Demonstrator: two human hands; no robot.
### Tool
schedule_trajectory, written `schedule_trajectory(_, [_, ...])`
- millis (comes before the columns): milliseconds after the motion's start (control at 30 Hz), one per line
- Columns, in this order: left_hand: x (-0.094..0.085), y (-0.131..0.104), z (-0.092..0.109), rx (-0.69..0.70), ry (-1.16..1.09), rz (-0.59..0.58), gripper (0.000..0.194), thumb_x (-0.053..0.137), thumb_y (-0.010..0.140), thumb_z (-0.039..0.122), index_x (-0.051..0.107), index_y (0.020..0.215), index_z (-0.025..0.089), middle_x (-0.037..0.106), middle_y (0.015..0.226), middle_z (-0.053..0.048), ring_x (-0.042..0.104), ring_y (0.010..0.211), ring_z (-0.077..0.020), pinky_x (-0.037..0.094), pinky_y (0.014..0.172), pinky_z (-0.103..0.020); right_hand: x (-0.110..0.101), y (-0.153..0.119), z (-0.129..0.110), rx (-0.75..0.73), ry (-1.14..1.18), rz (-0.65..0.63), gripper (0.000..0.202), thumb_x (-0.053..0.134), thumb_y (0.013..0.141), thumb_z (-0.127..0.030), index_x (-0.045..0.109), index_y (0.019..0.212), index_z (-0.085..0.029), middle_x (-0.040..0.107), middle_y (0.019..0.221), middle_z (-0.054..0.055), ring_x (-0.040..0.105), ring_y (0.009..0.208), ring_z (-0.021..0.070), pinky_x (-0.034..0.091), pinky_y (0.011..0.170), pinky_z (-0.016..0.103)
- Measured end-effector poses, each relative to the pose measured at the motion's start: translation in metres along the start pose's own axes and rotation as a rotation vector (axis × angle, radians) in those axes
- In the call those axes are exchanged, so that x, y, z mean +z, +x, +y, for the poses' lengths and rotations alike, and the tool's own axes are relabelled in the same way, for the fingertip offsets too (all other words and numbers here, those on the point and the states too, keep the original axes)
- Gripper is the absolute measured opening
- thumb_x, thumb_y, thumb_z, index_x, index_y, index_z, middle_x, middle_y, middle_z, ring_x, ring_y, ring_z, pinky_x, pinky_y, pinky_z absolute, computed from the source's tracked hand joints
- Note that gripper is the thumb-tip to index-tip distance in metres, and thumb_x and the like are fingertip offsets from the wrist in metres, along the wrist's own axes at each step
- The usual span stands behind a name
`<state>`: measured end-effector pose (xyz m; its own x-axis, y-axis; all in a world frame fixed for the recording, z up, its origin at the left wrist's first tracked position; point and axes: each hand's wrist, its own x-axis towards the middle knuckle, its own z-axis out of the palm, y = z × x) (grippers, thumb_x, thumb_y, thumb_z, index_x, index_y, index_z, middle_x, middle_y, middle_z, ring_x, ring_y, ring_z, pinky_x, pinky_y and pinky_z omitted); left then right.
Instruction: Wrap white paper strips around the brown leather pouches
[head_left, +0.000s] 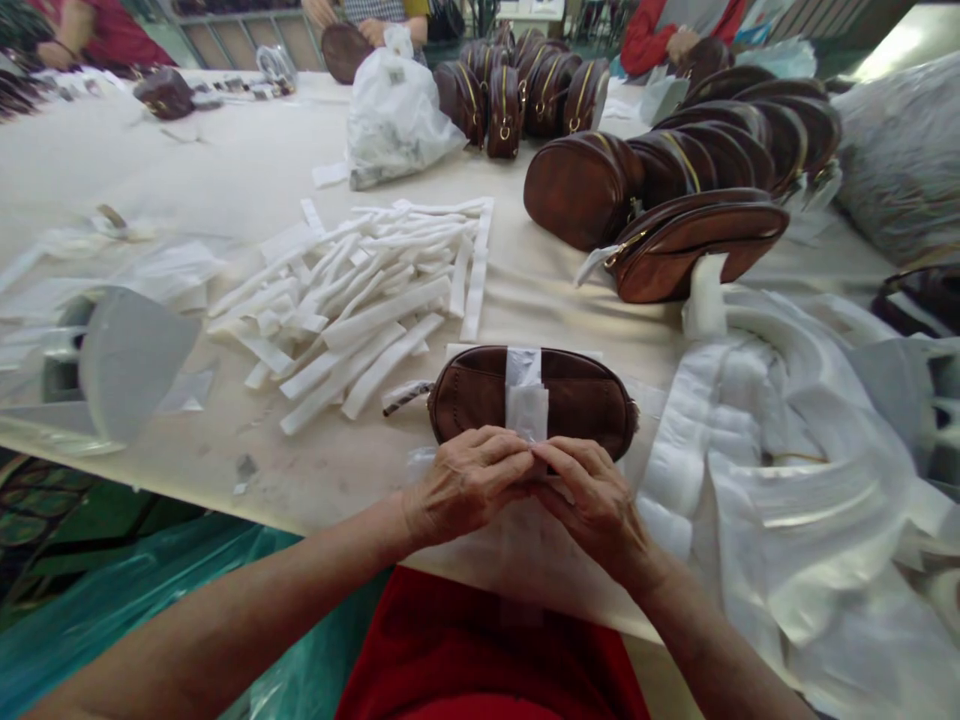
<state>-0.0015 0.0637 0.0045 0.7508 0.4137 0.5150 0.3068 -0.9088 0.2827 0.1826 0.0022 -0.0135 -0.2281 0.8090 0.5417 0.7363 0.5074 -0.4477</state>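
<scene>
A small brown oval leather bag (480, 388) lies on the table in front of me. A white paper-like strip (526, 395) runs across its middle and hangs down over the near edge. My left hand (472, 478) has its fingers pinched on the strip at the bag's near side. Opposite it, my right hand (592, 500) pinches the same strip, and the fingertips of both hands meet. The part of the strip between the fingers is hidden. A dark striped zipper pull (406, 396) sticks out at the bag's left end.
White strips (375, 290) form a loose pile at left. Finished-looking brown bags (585, 185) stand in rows at the back right. White foam sheets (780, 470) heap up at right. A white plastic bag (397, 110) and a tape dispenser (112, 365) also stand here. Other people sit across the table.
</scene>
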Motion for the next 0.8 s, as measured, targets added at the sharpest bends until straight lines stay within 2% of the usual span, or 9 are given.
schedule_trajectory(133, [0.005, -0.004, -0.002, 0.062, 0.106, 0.040, 0.015, 0.054, 0.091, 0.024, 0.058, 0.102, 0.015, 0.066, 0.097, -0.004, 0.061, 0.095, -0.0172, 0.051, 0.076, -0.027, -0.001, -0.003, 0.001, 0.012, 0.010, 0.000, 0.039, 0.053, 0.089, -0.022, 0.049, 0.127, -0.018, 0.063, 0.102, 0.011, 0.060, 0.094, 0.0211, 0.052, 0.082, 0.036])
schedule_trajectory(267, [0.008, -0.008, -0.003, 0.072, 0.158, 0.048, 0.012, 0.052, 0.091, 0.021, 0.058, 0.099, 0.016, 0.065, 0.094, -0.004, 0.060, 0.096, -0.0169, 0.048, 0.074, -0.027, -0.001, -0.026, -0.009, -0.020, 0.054, 0.034, 0.051, 0.052, 0.084, -0.007, 0.044, 0.133, -0.020, 0.061, 0.110, 0.011, 0.057, 0.106, 0.0217, 0.049, 0.090, 0.038])
schedule_trajectory(367, [0.009, -0.010, -0.004, 0.088, 0.178, 0.020, 0.013, 0.048, 0.091, 0.018, 0.057, 0.100, 0.016, 0.064, 0.097, -0.005, 0.058, 0.099, -0.0169, 0.046, 0.075, -0.028, 0.002, -0.050, -0.025, 0.119, 0.063, 0.047, 0.048, 0.049, 0.081, -0.005, 0.051, 0.125, -0.022, 0.061, 0.104, 0.009, 0.058, 0.100, 0.0214, 0.050, 0.084, 0.037])
schedule_trajectory(433, [0.009, -0.012, -0.004, 0.097, 0.182, -0.004, 0.014, 0.047, 0.091, 0.017, 0.056, 0.102, 0.016, 0.064, 0.100, -0.006, 0.057, 0.100, -0.0173, 0.045, 0.076, -0.029, 0.004, -0.061, -0.036, 0.265, 0.085, -0.020, 0.042, 0.049, 0.079, -0.007, 0.056, 0.118, -0.022, 0.061, 0.105, 0.009, 0.057, 0.098, 0.0224, 0.050, 0.082, 0.038])
schedule_trajectory(500, [0.010, -0.013, -0.004, 0.095, 0.179, -0.008, 0.016, 0.049, 0.089, 0.016, 0.056, 0.103, 0.016, 0.063, 0.100, -0.006, 0.057, 0.101, -0.0182, 0.045, 0.078, -0.030, 0.004, -0.065, -0.044, 0.351, 0.114, -0.122, 0.042, 0.050, 0.076, -0.007, 0.058, 0.114, -0.023, 0.059, 0.109, 0.009, 0.055, 0.102, 0.0242, 0.049, 0.085, 0.042])
schedule_trajectory(667, [0.011, -0.014, -0.004, 0.103, 0.191, 0.017, 0.016, 0.051, 0.088, 0.016, 0.056, 0.103, 0.015, 0.063, 0.098, -0.006, 0.057, 0.101, -0.0193, 0.045, 0.078, -0.031, -0.005, -0.057, -0.046, 0.401, 0.180, -0.333, 0.052, 0.050, 0.067, -0.003, 0.060, 0.112, -0.026, 0.055, 0.116, 0.008, 0.050, 0.106, 0.0263, 0.045, 0.089, 0.047])
schedule_trajectory(800, [0.011, -0.014, -0.004, 0.098, 0.204, -0.001, 0.017, 0.050, 0.088, 0.016, 0.056, 0.104, 0.017, 0.063, 0.100, -0.006, 0.056, 0.102, -0.0185, 0.045, 0.080, -0.030, -0.012, -0.056, -0.041, 0.382, 0.240, -0.397, 0.062, 0.045, 0.062, 0.001, 0.059, 0.114, -0.028, 0.052, 0.121, 0.007, 0.047, 0.113, 0.0245, 0.043, 0.093, 0.043])
